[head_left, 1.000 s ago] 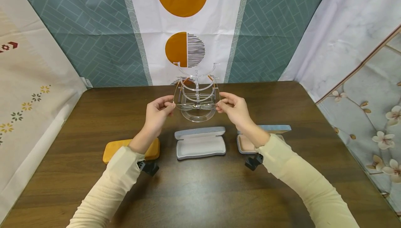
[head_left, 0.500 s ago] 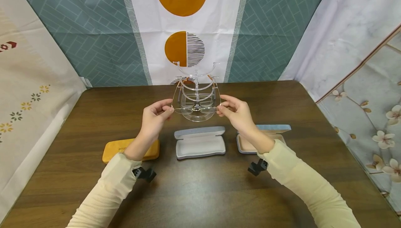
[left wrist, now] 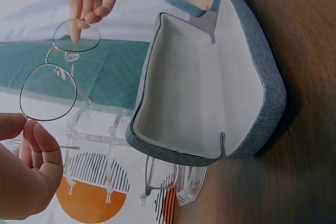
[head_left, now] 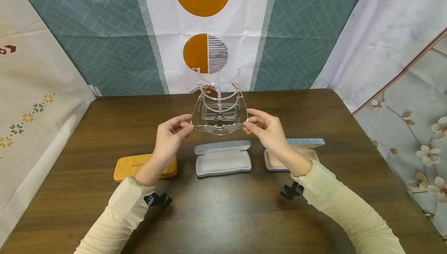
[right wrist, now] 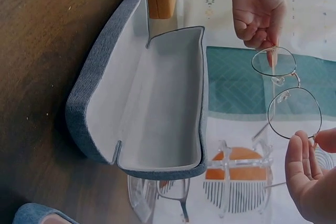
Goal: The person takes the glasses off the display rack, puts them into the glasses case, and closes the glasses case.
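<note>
Gold-toned wire glasses: support evenly at both ends, rims level, fingertips off lenses; mind temple tips, which overlap clear stand in head view, contact unclear. Your left hand pinches one end of frame between thumb and fingers; your right hand pinches other end likewise. Glasses sit between both hands, temples pointing away from you, beyond opened grey case.

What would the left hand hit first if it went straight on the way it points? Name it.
Beyond the round glasses it pinches, the left hand would probably meet the clear display stand first. Depth is unclear, though: it might pass in front, toward the right hand.
</note>
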